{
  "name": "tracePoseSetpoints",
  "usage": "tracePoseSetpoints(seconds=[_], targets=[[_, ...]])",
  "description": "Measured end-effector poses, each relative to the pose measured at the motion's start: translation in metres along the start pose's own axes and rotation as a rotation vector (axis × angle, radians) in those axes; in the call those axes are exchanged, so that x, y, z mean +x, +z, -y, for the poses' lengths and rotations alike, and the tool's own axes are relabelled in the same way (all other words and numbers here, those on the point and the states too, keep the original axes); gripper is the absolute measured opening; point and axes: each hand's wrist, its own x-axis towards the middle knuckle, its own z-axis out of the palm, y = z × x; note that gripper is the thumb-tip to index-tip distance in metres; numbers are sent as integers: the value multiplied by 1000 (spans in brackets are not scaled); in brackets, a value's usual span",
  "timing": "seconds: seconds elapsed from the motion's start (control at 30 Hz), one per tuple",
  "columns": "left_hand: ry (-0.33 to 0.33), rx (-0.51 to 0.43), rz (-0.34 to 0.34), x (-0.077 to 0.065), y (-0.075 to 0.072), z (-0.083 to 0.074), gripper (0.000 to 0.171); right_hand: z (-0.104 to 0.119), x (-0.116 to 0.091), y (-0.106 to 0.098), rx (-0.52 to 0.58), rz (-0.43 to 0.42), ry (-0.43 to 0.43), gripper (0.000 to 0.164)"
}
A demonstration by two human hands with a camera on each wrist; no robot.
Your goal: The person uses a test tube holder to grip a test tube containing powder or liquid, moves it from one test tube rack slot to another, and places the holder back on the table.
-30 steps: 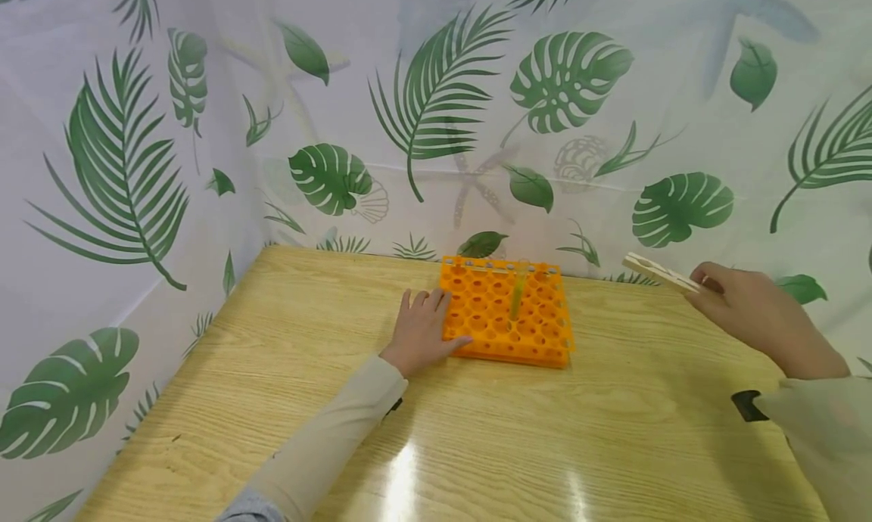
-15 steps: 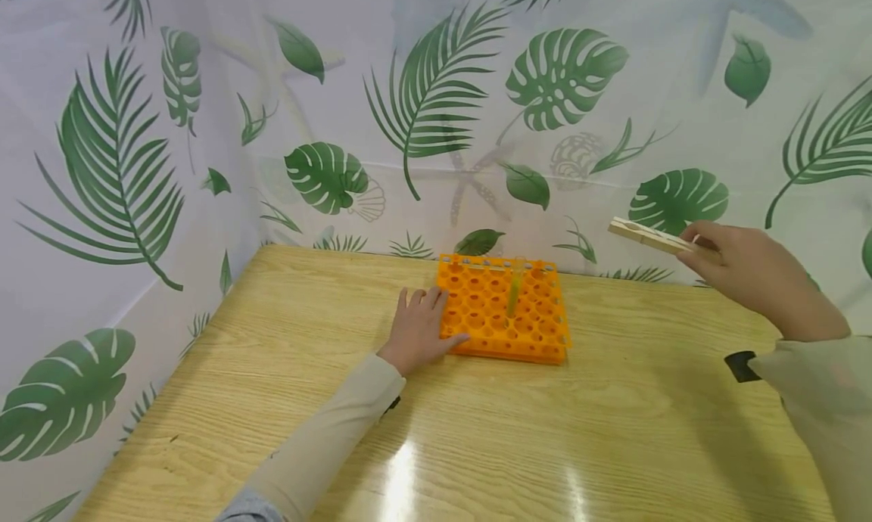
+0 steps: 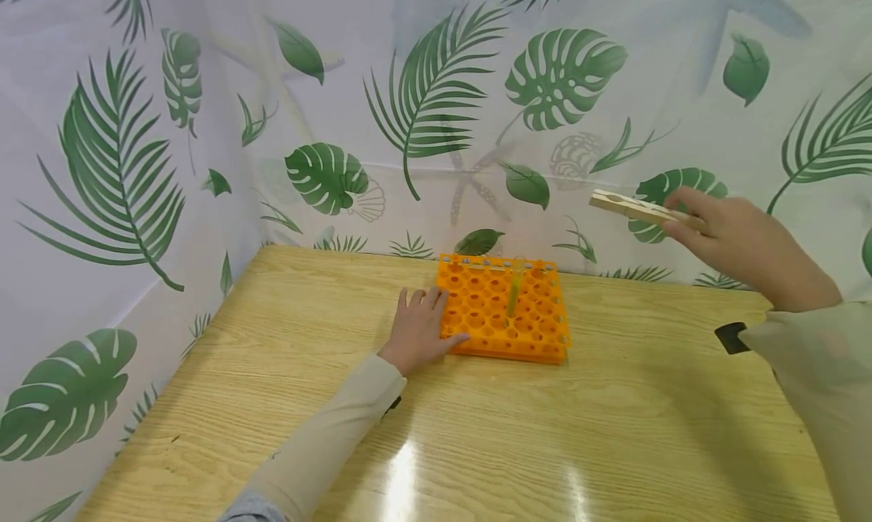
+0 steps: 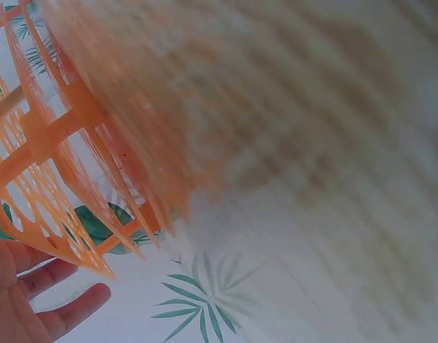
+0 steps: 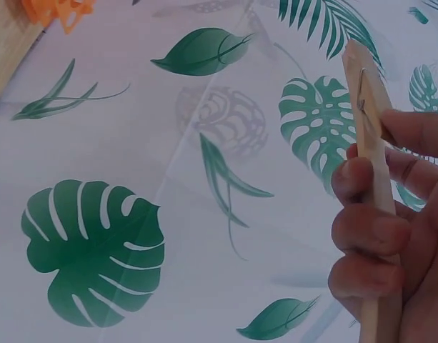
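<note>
An orange test tube rack (image 3: 504, 346) with rows of round holes stands at the back of the table. One test tube (image 3: 514, 291) with yellow-green contents stands upright in it. My left hand (image 3: 417, 333) rests at the rack's left side, thumb along the front edge. In the left wrist view its extended fingers (image 4: 76, 309) lie beside the rack's lattice (image 4: 40, 139). Up in the air, right of the rack, my right hand (image 3: 736, 238) holds a wooden test tube clamp (image 3: 630, 206) by its handle. In the right wrist view the fingers wrap round the clamp (image 5: 363, 86), its metal spring showing.
The wood-grain table (image 3: 613, 416) ends at a white leaf-printed cloth wall (image 3: 436, 219) right behind the rack. A second stretch of cloth (image 3: 88, 295) borders the left side.
My right hand has risen and shifted left, carrying the clamp higher and closer to the rack's side. The left hand, rack and test tube have stayed in place.
</note>
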Motion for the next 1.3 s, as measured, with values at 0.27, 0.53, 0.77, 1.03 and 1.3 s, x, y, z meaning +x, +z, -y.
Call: tracePoseSetpoints(seconds=[0.27, 0.53, 0.77, 1.03, 1.3], targets=[[-7, 14, 8, 0, 0, -1, 80, 11, 12, -4, -53, -80, -92, 29], [-12, -9, 11, 0, 3, 0, 81, 23, 27, -2, -55, -92, -138, 30], [-13, -12, 13, 1, 3, 1, 81, 32, 32, 7, -46, -81, -150, 30], [-14, 3, 12, 1, 3, 3, 81, 37, 37, 19, -49, -96, -139, 42], [-12, -24, 18, 0, 1, 1, 81, 37, 39, 26, -48, -112, -143, 45]])
